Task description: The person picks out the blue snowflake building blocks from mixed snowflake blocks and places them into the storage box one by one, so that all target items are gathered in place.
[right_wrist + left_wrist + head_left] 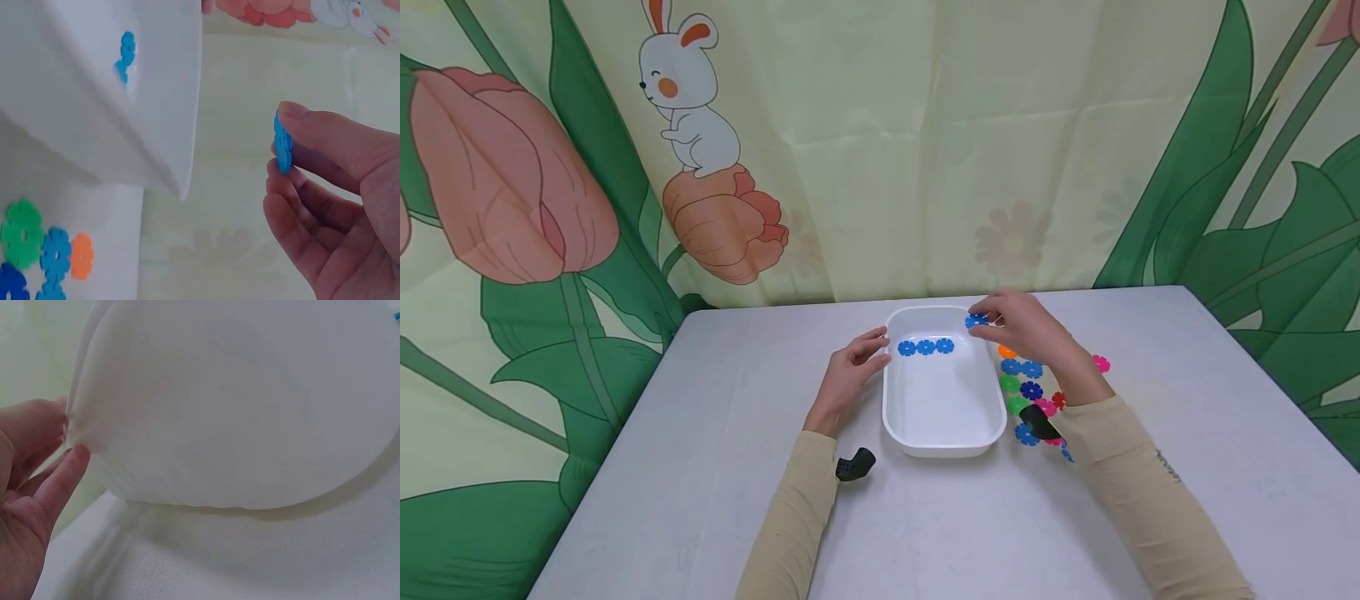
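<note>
The right grip (1028, 327) is pinching a blue disc (975, 322), probably light, stiff and best taken by its notched edge, near the far right corner of the white tray (943, 408), whose left side the left grip (847, 372) is holding.

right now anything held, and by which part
Right hand: blue flower piece, pinched by its edges. Left hand touches white tray at one side; grip unclear.

Right hand (372, 203) pinches a blue disc (283, 147) between thumb and fingers — flower-edged, seen nearly edge-on, apart from the white tray (169, 81). Small blue pieces (127, 47) lie inside the tray. On the white table (115, 219) beside it: green disc (12, 244), orange disc (77, 253), more blues. Pale cloth (250, 75) behind — printed rabbit (334, 12) near the upper edge.
</note>
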`<state>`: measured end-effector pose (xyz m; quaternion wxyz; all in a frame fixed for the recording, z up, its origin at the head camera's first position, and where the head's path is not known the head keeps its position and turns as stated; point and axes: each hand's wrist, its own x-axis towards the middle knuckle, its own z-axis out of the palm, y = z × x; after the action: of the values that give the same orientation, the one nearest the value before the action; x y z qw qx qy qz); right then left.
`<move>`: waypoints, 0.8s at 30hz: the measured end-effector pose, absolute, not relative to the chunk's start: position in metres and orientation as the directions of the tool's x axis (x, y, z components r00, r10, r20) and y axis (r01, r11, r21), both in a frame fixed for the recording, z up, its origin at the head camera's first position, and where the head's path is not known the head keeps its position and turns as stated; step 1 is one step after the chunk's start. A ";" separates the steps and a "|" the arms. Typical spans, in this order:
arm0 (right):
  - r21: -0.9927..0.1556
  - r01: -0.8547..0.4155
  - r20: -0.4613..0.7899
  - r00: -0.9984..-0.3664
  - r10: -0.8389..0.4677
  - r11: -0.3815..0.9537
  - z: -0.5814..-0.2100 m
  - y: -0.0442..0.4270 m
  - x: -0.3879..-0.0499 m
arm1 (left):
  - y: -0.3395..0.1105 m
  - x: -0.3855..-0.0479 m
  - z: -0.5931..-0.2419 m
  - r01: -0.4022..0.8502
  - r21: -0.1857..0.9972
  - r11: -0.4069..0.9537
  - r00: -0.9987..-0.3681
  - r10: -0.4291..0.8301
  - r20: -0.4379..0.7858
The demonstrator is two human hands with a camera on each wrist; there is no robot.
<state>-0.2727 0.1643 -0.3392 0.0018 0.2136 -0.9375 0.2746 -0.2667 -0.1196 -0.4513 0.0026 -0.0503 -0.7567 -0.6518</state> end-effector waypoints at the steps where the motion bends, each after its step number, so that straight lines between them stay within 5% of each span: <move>1: -0.521 -0.404 0.124 -0.907 -0.401 0.752 -0.339 0.162 -0.273 | -0.120 -0.266 -0.451 0.078 0.986 0.144 -0.995 0.074 0.068; 24: -0.595 -0.410 -0.005 -0.858 -0.513 0.691 -0.361 0.106 -0.304 | -0.121 -0.265 -0.445 0.047 0.982 0.186 -0.994 0.102 0.028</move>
<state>-0.3037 0.1064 -0.3615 -0.0859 0.2521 -0.9156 0.3013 -0.2654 -0.1207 -0.4448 -0.0217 -0.0482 -0.7697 -0.6363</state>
